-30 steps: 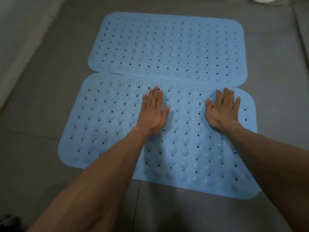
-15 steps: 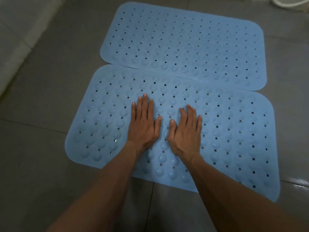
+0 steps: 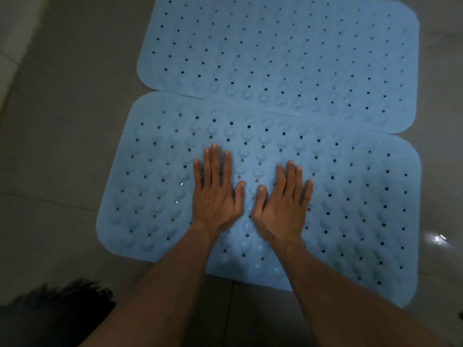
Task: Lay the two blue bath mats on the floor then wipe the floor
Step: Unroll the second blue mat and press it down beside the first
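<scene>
Head view: left hand [image 3: 215, 194] and right hand [image 3: 283, 204] spread flat, side by side, pressing near blue perforated rubber bath mat [image 3: 350, 196] onto grey tiled floor [image 3: 62, 146]; far blue mat [image 3: 275, 46] overlaps its edge. Risk: overlap ridge stays raised, suction fails.

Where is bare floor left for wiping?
Bare floor runs left of both mats; a narrower strip lies right of them. The near mat, under both hands, and the far mat fill the middle.

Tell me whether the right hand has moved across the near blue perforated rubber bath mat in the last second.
Yes. The right hand slid leftward from the near blue perforated rubber bath mat's right side to beside the left hand.
</scene>
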`<action>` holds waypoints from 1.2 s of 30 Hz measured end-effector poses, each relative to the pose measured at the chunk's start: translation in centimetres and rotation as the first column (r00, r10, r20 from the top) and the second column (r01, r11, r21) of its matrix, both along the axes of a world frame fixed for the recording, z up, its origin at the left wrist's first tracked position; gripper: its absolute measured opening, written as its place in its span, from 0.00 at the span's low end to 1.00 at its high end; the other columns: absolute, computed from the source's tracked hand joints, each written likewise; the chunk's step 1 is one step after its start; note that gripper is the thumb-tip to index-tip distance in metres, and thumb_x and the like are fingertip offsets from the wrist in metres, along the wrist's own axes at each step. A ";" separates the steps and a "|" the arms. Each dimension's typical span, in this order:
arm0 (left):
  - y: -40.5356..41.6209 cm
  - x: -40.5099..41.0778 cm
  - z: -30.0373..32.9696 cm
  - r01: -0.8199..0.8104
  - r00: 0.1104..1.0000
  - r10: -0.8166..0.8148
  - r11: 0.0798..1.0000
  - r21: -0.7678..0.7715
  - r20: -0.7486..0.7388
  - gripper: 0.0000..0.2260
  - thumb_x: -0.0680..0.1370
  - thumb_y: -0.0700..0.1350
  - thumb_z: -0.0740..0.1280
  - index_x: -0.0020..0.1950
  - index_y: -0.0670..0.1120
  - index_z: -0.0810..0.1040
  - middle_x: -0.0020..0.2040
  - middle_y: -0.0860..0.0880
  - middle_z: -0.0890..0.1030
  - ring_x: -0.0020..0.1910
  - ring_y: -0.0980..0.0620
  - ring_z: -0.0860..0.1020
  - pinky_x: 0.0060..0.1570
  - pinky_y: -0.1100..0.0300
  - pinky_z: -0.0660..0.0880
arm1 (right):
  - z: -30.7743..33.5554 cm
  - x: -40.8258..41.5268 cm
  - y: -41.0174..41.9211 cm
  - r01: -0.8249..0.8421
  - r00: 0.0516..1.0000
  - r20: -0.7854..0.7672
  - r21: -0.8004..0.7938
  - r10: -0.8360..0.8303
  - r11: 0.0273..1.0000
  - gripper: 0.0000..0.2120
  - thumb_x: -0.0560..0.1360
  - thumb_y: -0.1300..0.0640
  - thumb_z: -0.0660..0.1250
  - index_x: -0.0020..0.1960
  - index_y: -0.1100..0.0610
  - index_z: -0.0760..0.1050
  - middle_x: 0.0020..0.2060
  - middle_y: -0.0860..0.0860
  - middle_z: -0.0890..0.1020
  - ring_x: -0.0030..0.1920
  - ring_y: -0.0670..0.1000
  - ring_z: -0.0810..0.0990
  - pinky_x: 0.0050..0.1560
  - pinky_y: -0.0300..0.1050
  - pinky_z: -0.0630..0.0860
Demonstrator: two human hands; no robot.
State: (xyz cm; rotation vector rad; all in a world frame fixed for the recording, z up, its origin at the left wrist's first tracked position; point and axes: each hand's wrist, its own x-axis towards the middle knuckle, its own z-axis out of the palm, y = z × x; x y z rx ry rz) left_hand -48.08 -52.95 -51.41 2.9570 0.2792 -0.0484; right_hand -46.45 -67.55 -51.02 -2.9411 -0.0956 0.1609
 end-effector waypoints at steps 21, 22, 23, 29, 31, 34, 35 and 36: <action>0.3 -0.7 -0.8 0.036 0.997 -0.039 0.998 -0.047 -0.063 0.32 0.81 0.59 0.44 0.79 0.42 0.44 0.79 0.40 0.42 0.79 0.44 0.40 0.76 0.41 0.43 | 0.2 -0.9 -0.2 -0.024 0.999 -0.033 0.015 0.024 1.000 0.33 0.81 0.40 0.42 0.81 0.56 0.48 0.81 0.53 0.45 0.80 0.52 0.38 0.79 0.61 0.40; 0.3 -0.6 -0.7 0.036 0.996 -0.040 0.998 -0.048 -0.078 0.33 0.80 0.60 0.42 0.79 0.42 0.43 0.79 0.40 0.41 0.78 0.44 0.39 0.76 0.42 0.41 | 0.3 -0.8 -0.2 -0.022 0.999 -0.044 0.028 0.023 0.999 0.33 0.81 0.40 0.42 0.81 0.56 0.47 0.81 0.53 0.45 0.80 0.52 0.37 0.78 0.61 0.39; 0.5 -0.6 -0.5 0.035 0.993 -0.041 0.998 -0.052 -0.112 0.33 0.80 0.61 0.40 0.79 0.43 0.41 0.79 0.41 0.38 0.78 0.44 0.36 0.76 0.42 0.39 | 0.4 -0.7 -0.2 -0.025 0.997 -0.073 0.043 0.028 0.999 0.33 0.81 0.40 0.42 0.81 0.56 0.45 0.81 0.53 0.43 0.80 0.52 0.36 0.78 0.61 0.37; 1.1 0.1 6.3 0.113 0.875 -0.092 0.994 0.015 -0.475 0.31 0.82 0.60 0.41 0.79 0.44 0.37 0.78 0.40 0.34 0.77 0.43 0.33 0.74 0.45 0.33 | 5.4 0.9 -2.9 -0.149 0.878 -0.443 0.106 0.181 0.983 0.33 0.82 0.40 0.42 0.81 0.54 0.36 0.79 0.53 0.33 0.78 0.53 0.30 0.77 0.59 0.31; 0.8 -0.8 10.3 0.113 0.869 -0.079 0.993 0.039 -0.489 0.33 0.80 0.61 0.36 0.79 0.43 0.37 0.78 0.39 0.35 0.77 0.42 0.34 0.74 0.44 0.33 | 9.3 0.9 -5.0 -0.160 0.857 -0.479 0.103 0.190 0.982 0.32 0.83 0.41 0.42 0.81 0.53 0.37 0.79 0.53 0.33 0.78 0.53 0.30 0.77 0.59 0.31; -0.3 -2.3 17.2 0.107 0.863 -0.082 0.994 0.021 -0.498 0.49 0.64 0.67 0.16 0.78 0.42 0.37 0.77 0.39 0.34 0.77 0.41 0.35 0.74 0.45 0.32 | 16.5 0.9 -7.6 -0.174 0.843 -0.501 0.091 0.196 0.981 0.30 0.83 0.41 0.40 0.81 0.51 0.37 0.79 0.52 0.32 0.78 0.52 0.29 0.76 0.59 0.29; -0.8 -2.6 19.6 0.113 0.858 -0.087 0.993 0.022 -0.507 0.53 0.59 0.66 0.13 0.78 0.42 0.37 0.77 0.39 0.33 0.77 0.41 0.35 0.73 0.45 0.31 | 19.1 1.0 -8.4 -0.167 0.838 -0.512 0.090 0.190 0.982 0.30 0.83 0.41 0.40 0.81 0.51 0.38 0.79 0.52 0.32 0.78 0.52 0.29 0.76 0.58 0.29; -1.2 -2.9 22.2 0.113 0.854 -0.087 0.993 0.020 -0.513 0.55 0.56 0.66 0.12 0.78 0.42 0.37 0.76 0.40 0.32 0.77 0.41 0.35 0.72 0.46 0.30 | 21.8 1.1 -9.1 -0.157 0.832 -0.525 0.088 0.180 0.984 0.30 0.83 0.41 0.40 0.81 0.50 0.38 0.79 0.52 0.32 0.78 0.53 0.29 0.76 0.58 0.29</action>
